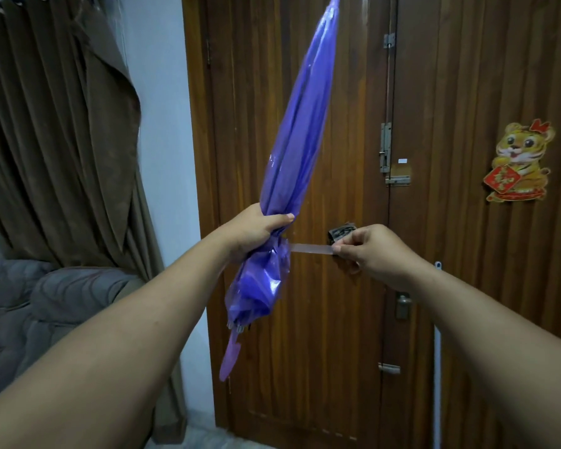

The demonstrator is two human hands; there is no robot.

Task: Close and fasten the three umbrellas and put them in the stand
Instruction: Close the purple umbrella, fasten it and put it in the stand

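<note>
- My left hand [256, 230] grips the glossy purple umbrella [292, 147], folded and tapering toward 12 o'clock.
- My right hand [370, 251] pinches its flat translucent strap [310, 249], pulled taut toward 3 o'clock.

A home entryway: wooden door [337, 157], brown curtains [55, 140], tiger decoration [518, 160], grey sofa [46, 306]

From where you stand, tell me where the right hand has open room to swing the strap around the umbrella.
Open air lies right of the purple umbrella, in front of the wooden door, above and below the taut strap pinched by the right hand. It is crowded at the folds under the left hand.
</note>
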